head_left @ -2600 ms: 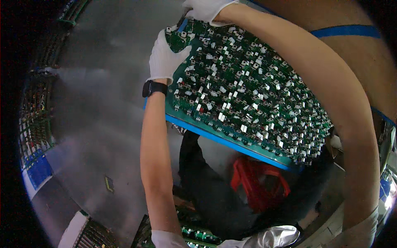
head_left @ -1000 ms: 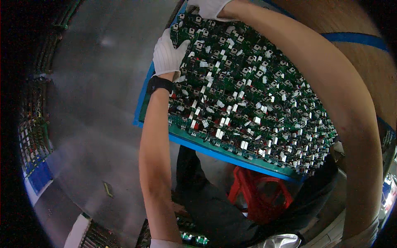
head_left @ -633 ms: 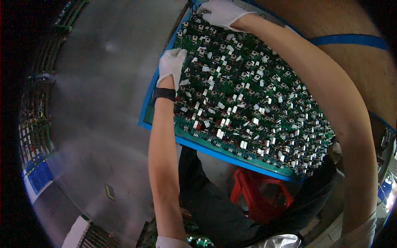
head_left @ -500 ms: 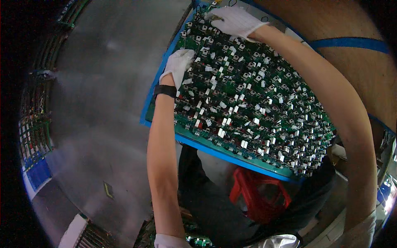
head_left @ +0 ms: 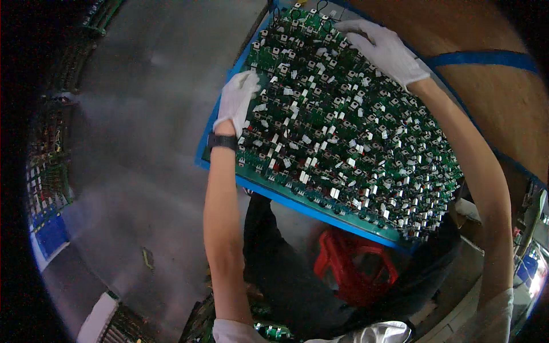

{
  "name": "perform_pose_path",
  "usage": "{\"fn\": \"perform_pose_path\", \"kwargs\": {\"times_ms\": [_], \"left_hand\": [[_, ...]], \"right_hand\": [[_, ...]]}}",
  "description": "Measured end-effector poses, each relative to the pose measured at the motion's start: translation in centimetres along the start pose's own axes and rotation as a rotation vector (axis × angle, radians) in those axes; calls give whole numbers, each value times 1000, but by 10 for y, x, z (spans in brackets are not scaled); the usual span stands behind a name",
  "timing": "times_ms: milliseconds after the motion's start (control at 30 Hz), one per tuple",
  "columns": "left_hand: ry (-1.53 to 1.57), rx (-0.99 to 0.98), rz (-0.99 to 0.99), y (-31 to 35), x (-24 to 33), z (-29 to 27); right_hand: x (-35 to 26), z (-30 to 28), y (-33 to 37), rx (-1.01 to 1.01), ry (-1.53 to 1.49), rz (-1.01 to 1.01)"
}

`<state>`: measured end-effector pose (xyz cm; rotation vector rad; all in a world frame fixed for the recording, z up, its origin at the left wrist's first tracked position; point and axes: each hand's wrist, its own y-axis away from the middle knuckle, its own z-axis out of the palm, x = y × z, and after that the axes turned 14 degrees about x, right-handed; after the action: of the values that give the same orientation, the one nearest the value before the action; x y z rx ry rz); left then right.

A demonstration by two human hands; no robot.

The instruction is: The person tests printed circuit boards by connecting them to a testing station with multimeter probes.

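Observation:
A broad array of green circuit boards, crowded with small metal and white parts, lies on a blue-edged table. My left hand, in a white glove, is at the array's left edge, its fingers bent together against the outermost board. My right hand, gloved too, hovers or rests over the far right edge; fingers stretch leftward with the thumb apart, and nothing shows in them. Black wire loops stand up at the far edge, just left of the right fingertips.
The table's blue edge faces my lap. Below is a red plastic stool between my dark-clad legs. Racks of boards line the far left, with a blue bin. A brown surface with a blue strip lies right.
My right hand has moved from the far left corner rightward along the far edge. My left hand has shifted slightly left and nearer. The view has moved a little.

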<state>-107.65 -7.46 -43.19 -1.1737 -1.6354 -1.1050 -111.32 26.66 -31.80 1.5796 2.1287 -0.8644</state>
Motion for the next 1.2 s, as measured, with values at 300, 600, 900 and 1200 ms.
{"fn": "perform_pose_path", "kwargs": {"times_ms": [300,600,900,1200], "left_hand": [[42,117,193,247,74,11],[-302,-506,424,480,19,107],[-1000,-976,487,416,-147,81],[-809,-941,-115,468,-109,115]], "right_hand": [[-59,-102,154,52,-139,88],[-155,-236,418,-176,75,207],[-234,-380,596,11,233,365],[-264,-526,791,698,761,843]]}}
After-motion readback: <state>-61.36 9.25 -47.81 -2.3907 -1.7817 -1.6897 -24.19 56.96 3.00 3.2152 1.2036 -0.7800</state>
